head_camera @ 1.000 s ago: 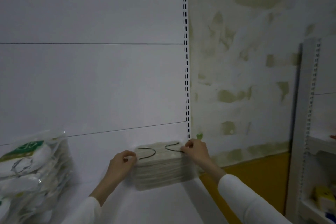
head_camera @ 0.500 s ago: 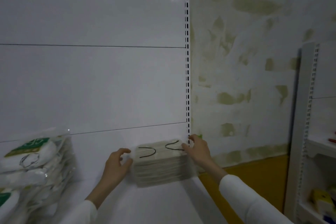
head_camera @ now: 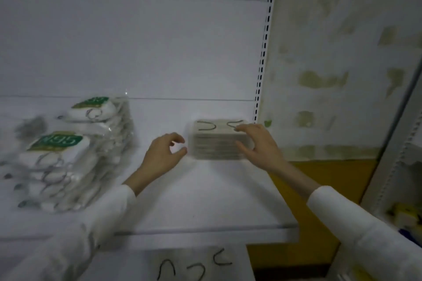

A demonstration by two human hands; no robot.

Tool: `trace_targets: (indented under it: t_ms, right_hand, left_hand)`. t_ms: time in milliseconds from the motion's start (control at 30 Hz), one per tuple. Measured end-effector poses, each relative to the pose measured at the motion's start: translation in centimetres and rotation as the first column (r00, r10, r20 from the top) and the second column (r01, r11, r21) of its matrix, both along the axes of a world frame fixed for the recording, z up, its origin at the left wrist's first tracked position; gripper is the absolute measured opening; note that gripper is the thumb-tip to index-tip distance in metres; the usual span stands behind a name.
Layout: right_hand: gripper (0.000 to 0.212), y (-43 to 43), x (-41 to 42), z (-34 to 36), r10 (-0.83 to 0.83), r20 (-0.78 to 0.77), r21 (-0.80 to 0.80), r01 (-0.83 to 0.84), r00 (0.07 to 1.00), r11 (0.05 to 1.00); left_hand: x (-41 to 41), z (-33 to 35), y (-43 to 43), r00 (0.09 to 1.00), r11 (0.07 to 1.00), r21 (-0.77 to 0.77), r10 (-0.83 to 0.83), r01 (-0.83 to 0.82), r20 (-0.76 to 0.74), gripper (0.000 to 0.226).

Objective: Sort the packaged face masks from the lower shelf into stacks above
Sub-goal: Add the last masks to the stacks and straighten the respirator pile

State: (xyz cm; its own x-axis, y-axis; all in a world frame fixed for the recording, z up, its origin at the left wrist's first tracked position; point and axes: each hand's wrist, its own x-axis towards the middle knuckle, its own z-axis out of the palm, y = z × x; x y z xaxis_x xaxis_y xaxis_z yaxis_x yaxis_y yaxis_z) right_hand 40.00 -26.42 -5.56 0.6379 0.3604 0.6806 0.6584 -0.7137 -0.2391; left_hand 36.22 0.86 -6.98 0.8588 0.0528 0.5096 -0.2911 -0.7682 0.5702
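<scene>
Few loose masks (head_camera: 198,269) lay nearest, on lower shelf (head_camera: 127,264). Upper shelf (head_camera: 205,232): left hand (head_camera: 163,155) empty, fingers loosely curved, just beside beige mask stack (head_camera: 217,143); right hand (head_camera: 260,146) fingers spread against stack's right corner. Uneven push could have skewed stack, slid packs off shelf end.

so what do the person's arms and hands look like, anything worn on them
The left hand and right hand are bare: no gloves, and no ring or watch that shows in this slightly blurred view. Each arm is in a long white sleeve. The left sleeve and right sleeve are plain, loose fabric with no markings visible, ending a little short of the wrist.
</scene>
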Motion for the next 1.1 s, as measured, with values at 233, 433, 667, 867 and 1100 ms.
trace_targets:
  t_ms: [233, 433, 667, 867, 1100]
  right_hand:
    - [0.03, 1.1, -14.8, -4.2, 0.41, -0.018, 0.051, -0.409, 0.912, 0.911]
    - [0.019, 2.8, -20.7, -15.0, 0.62, -0.228, -0.154, -0.656, 0.751, 0.739]
    - [0.017, 4.4, -13.3, -31.7, 0.139, -0.781, -0.135, -0.381, 0.609, 0.915]
    - [0.027, 5.2, -7.1, -39.1, -0.307, -0.931, -0.253, 0.258, 0.197, 0.932]
    - [0.074, 10.2, -4.3, -43.7, -0.508, -0.836, -0.406, 0.389, 0.208, 0.827]
  left_hand:
    - [-14.5, -4.5, -2.7, 0.998, 0.928, -0.368, -0.059, 0.054, -0.003, 0.006]
    - [-22.2, -13.0, -2.6, 0.993, 0.912, -0.409, -0.024, -0.025, -0.116, 0.009]
    - [-23.2, -27.7, 0.6, 0.841, 0.888, -0.367, 0.038, -0.276, -0.54, 0.018]
    - [-22.3, -36.1, 1.3, 0.709, 0.797, -0.365, 0.108, -0.481, -0.697, 0.006]
    - [-19.1, -40.1, 1.4, 0.726, 0.812, -0.418, 0.009, -0.407, -0.688, 0.025]
